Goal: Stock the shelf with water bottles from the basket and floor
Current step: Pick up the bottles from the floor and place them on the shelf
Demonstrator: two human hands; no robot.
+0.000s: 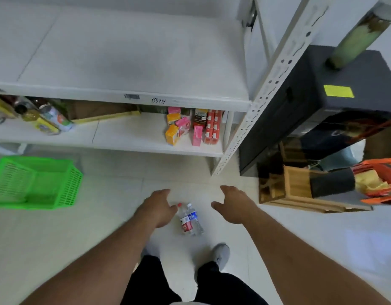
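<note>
Two small water bottles stand side by side on the pale floor tiles: one with a red label [185, 223] and red cap, one with a blue label [195, 219] and white cap. My left hand [158, 209] hovers just left of them, fingers relaxed, holding nothing. My right hand [233, 204] hangs to their right, also loose and holding nothing. The green plastic basket [36, 183] sits on the floor at the left and shows no bottles inside. The white shelf [128, 62] above has a bare top board.
The lower shelf board [124, 137] holds bottles at the left and small pink, orange and red boxes at the right. A black case [317, 106] and a wooden crate [300, 188] with clutter stand right of the shelf post. My feet are below the bottles.
</note>
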